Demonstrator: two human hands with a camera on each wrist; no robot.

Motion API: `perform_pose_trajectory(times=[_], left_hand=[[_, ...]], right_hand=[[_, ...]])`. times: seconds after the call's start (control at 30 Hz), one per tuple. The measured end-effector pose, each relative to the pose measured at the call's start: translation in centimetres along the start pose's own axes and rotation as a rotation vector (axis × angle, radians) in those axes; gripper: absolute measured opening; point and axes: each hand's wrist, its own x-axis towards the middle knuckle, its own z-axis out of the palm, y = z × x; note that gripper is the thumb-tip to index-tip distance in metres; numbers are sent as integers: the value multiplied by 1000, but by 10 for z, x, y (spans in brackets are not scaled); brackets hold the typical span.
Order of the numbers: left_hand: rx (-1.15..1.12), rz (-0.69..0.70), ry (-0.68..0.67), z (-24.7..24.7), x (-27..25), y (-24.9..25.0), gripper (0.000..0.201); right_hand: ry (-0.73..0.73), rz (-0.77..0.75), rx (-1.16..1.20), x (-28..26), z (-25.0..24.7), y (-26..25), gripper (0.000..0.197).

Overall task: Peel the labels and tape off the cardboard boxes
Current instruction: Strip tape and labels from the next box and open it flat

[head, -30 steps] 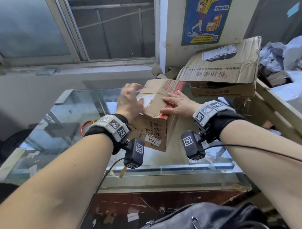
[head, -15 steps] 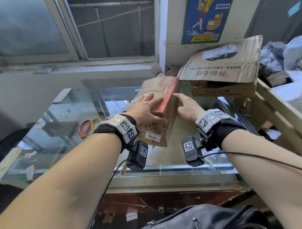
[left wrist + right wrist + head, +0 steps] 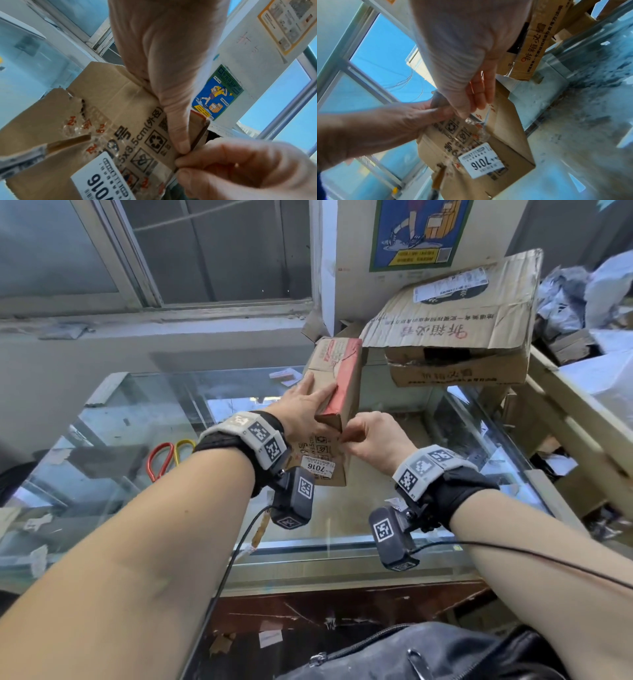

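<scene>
A small brown cardboard box [image 3: 337, 392] with red tape along its top edge is held tilted above the glass counter. My left hand [image 3: 305, 409] grips it, fingers over the top face and thumb [image 3: 176, 135] on the near side. A white label [image 3: 317, 468] marked 7016 sits low on that side [image 3: 481, 161]. Clear crinkled tape [image 3: 477, 128] runs over the printed symbols. My right hand [image 3: 366, 436] pinches the end of that clear tape at the box's near corner [image 3: 178, 161].
Red and yellow scissors [image 3: 168, 457] lie on the glass counter [image 3: 394, 508] at the left. A large worn cardboard box [image 3: 455, 326] with a shipping label rests at the back right over a wooden frame [image 3: 575, 419]. A black bag [image 3: 428, 655] is at the bottom.
The box has turned upright and narrow toward me. My left hand shifted from its left side to its top, and my right hand came off the top and down to the near corner.
</scene>
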Motion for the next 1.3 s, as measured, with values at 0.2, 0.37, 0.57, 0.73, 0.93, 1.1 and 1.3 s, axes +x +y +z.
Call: perform_pose_trajectory(times=[0.2, 0.37, 0.57, 0.73, 0.93, 1.1, 1.3], left_hand=[[26, -9, -47, -3, 3, -2, 99], [53, -5, 15, 4, 4, -3, 106], [69, -18, 28, 7, 5, -4, 107], [69, -22, 39, 8, 4, -2, 103], [53, -22, 47, 7, 2, -1, 112], [-42, -68, 62, 8, 4, -1, 102], [-45, -76, 51, 8, 6, -1, 89]], right_hand=[[125, -228, -238, -12, 13, 4, 11], [226, -268, -302, -15, 19, 11, 5], [227, -232, -364, -15, 21, 5, 13], [111, -194, -416, -14, 22, 3, 17], [158, -3, -192, -19, 24, 15, 15], [58, 134, -54, -10, 18, 19, 37], [-29, 199, 27, -5, 24, 16, 32]])
